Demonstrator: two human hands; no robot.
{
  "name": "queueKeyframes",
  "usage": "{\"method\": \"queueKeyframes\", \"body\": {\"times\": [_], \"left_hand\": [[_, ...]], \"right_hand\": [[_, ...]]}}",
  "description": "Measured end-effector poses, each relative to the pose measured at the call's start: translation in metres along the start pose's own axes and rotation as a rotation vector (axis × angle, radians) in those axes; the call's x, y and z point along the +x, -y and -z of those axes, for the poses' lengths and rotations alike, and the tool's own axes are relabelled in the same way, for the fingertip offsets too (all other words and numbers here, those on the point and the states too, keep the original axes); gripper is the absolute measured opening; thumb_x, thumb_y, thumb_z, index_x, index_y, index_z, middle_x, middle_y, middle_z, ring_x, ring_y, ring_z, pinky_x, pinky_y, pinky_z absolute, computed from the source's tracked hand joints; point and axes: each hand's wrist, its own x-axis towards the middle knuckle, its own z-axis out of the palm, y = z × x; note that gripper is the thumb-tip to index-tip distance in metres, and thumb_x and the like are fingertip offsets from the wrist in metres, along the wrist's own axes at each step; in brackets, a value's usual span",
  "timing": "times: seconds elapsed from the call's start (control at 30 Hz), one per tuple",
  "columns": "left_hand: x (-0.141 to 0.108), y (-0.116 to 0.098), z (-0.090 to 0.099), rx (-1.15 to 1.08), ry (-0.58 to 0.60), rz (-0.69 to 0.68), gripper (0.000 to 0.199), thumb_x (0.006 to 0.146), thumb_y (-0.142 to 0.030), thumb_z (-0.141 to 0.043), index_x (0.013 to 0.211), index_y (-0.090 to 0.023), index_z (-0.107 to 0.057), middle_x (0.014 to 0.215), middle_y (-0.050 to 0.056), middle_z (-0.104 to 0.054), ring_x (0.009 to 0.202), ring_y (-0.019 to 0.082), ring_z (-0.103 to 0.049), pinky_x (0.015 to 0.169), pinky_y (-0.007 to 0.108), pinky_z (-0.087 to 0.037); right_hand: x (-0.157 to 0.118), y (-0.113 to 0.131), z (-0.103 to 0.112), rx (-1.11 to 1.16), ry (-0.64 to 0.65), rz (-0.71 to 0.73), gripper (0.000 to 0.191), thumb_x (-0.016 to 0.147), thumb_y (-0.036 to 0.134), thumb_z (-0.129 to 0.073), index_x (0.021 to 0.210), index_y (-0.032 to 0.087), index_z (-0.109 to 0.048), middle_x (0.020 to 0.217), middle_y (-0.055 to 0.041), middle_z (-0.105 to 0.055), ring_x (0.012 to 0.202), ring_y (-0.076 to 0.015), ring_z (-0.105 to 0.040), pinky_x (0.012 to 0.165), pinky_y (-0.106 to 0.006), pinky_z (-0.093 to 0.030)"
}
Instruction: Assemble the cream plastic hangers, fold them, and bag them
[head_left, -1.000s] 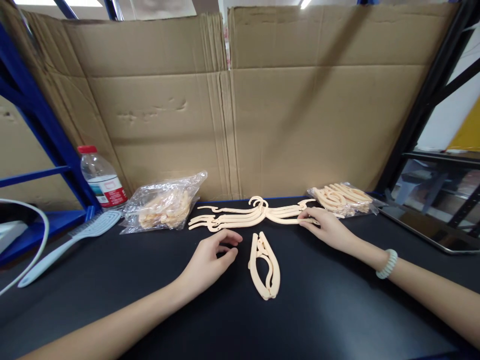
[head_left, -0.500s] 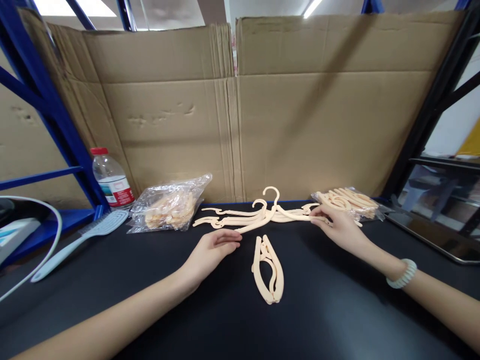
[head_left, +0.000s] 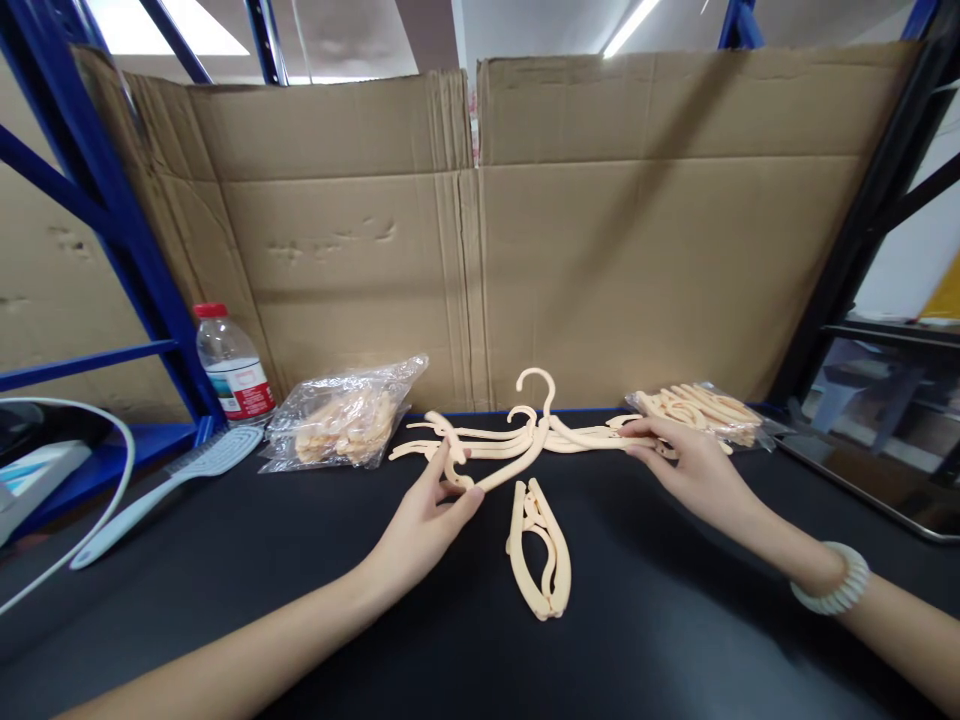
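Note:
A cream plastic folding hanger [head_left: 517, 465], its arms spread and hook upward, is held at both ends. My left hand [head_left: 424, 510] is closed on its left arm, thumb in front, with the curved arm tip rising above the fingers. Its right arm end is pinched by my right hand [head_left: 686, 460], which partly hides it. Behind lie more unfolded hangers [head_left: 480, 440] of the same kind, with one smaller hook showing. A folded hanger [head_left: 538, 550] rests on the black tabletop in front, between my forearms.
A clear bag of folded hangers [head_left: 341, 415] lies at back left; another bag of hangers [head_left: 705, 410] is at back right. Farther left are a red-capped bottle [head_left: 236, 365] and a pale blue hairbrush [head_left: 176, 485]. Cardboard [head_left: 360, 250] walls the back. A dark tray [head_left: 870, 480] sits at right.
My left hand has turned and closed more firmly on the hanger's left arm, whose tip now shows raised. The held hanger is tilted slightly differently. The camera view has shifted a little.

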Motion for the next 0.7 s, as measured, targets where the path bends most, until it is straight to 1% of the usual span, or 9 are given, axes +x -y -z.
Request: {"method": "queueKeyframes", "body": {"times": [0.07, 0.13, 0.2, 0.27, 0.4, 0.47, 0.53, 0.63, 0.7], "left_hand": [[-0.002, 0.002, -0.001, 0.091, 0.036, -0.089, 0.068, 0.078, -0.033, -0.065, 0.139, -0.018, -0.040, 0.116, 0.010, -0.063, 0.091, 0.019, -0.062, 0.081, 0.030, -0.049], [-0.003, 0.004, -0.001, 0.170, 0.060, -0.139, 0.058, 0.080, -0.034, -0.063, 0.134, -0.018, -0.049, 0.107, 0.008, -0.065, 0.086, 0.018, -0.060, 0.078, 0.029, -0.049], [-0.003, 0.005, 0.000, 0.202, 0.064, -0.145, 0.049, 0.083, -0.036, -0.059, 0.128, -0.018, -0.056, 0.094, 0.006, -0.066, 0.079, 0.017, -0.059, 0.073, 0.027, -0.048], [-0.001, 0.005, 0.001, 0.182, 0.040, -0.126, 0.045, 0.084, -0.037, -0.058, 0.124, -0.017, -0.058, 0.085, 0.004, -0.064, 0.074, 0.016, -0.056, 0.070, 0.026, -0.047], [0.001, 0.003, 0.002, 0.105, 0.006, -0.102, 0.041, 0.081, -0.040, -0.061, 0.113, -0.015, -0.061, 0.082, 0.002, -0.062, 0.071, 0.014, -0.054, 0.068, 0.025, -0.047], [0.000, 0.001, 0.001, 0.091, 0.013, -0.103, 0.040, 0.081, -0.041, -0.061, 0.111, -0.015, -0.061, 0.081, 0.002, -0.062, 0.070, 0.014, -0.053, 0.068, 0.025, -0.047], [0.000, 0.001, 0.001, 0.086, 0.016, -0.109, 0.039, 0.081, -0.041, -0.061, 0.111, -0.015, -0.061, 0.081, 0.002, -0.062, 0.069, 0.013, -0.053, 0.068, 0.025, -0.047], [0.000, 0.001, 0.000, 0.065, 0.009, -0.102, 0.040, 0.081, -0.041, -0.062, 0.112, -0.015, -0.061, 0.083, 0.002, -0.063, 0.068, 0.013, -0.053, 0.068, 0.025, -0.048], [0.000, 0.001, 0.001, 0.047, 0.009, -0.094, 0.041, 0.081, -0.040, -0.062, 0.114, -0.015, -0.061, 0.084, 0.003, -0.064, 0.069, 0.013, -0.053, 0.068, 0.025, -0.048]], "right_hand": [[-0.003, 0.004, -0.004, 0.008, 0.038, 0.048, 0.015, 0.087, 0.025, -0.052, 0.096, 0.021, -0.063, 0.096, -0.0066, -0.070, 0.089, -0.0221, -0.066, 0.079, -0.037, -0.053], [-0.005, 0.006, -0.007, -0.001, 0.064, 0.119, 0.017, 0.089, 0.022, -0.049, 0.099, 0.021, -0.063, 0.097, -0.0064, -0.070, 0.089, -0.0209, -0.066, 0.079, -0.036, -0.053], [-0.005, 0.005, -0.008, -0.040, 0.050, 0.202, 0.019, 0.090, 0.019, -0.047, 0.101, 0.020, -0.062, 0.097, -0.0069, -0.070, 0.089, -0.0206, -0.066, 0.076, -0.035, -0.053], [-0.005, 0.004, -0.006, -0.117, 0.011, 0.274, 0.019, 0.091, 0.018, -0.046, 0.100, 0.020, -0.063, 0.094, -0.0074, -0.069, 0.087, -0.0211, -0.064, 0.075, -0.036, -0.053], [-0.005, 0.005, 0.003, -0.409, -0.066, 0.347, 0.015, 0.092, 0.021, -0.049, 0.095, 0.019, -0.064, 0.095, -0.0077, -0.068, 0.086, -0.0238, -0.062, 0.078, -0.041, -0.049], [-0.007, 0.009, 0.006, -0.539, -0.100, 0.341, 0.015, 0.092, 0.020, -0.049, 0.095, 0.018, -0.064, 0.097, -0.0072, -0.069, 0.083, -0.0238, -0.063, 0.073, -0.039, -0.049], [-0.008, 0.012, 0.008, -0.619, -0.136, 0.346, 0.016, 0.092, 0.017, -0.048, 0.097, 0.017, -0.064, 0.099, -0.0074, -0.069, 0.082, -0.0238, -0.064, 0.069, -0.037, -0.049], [-0.009, 0.016, 0.006, -0.620, -0.173, 0.367, 0.019, 0.092, 0.013, -0.046, 0.097, 0.016, -0.064, 0.117, -0.0123, -0.062, 0.086, -0.0242, -0.063, 0.072, -0.039, -0.051], [-0.008, 0.018, 0.004, -0.491, -0.188, 0.358, 0.021, 0.092, 0.013, -0.045, 0.099, 0.016, -0.065, 0.127, -0.0159, -0.052, 0.088, -0.0219, -0.063, 0.076, -0.039, -0.052]]}}
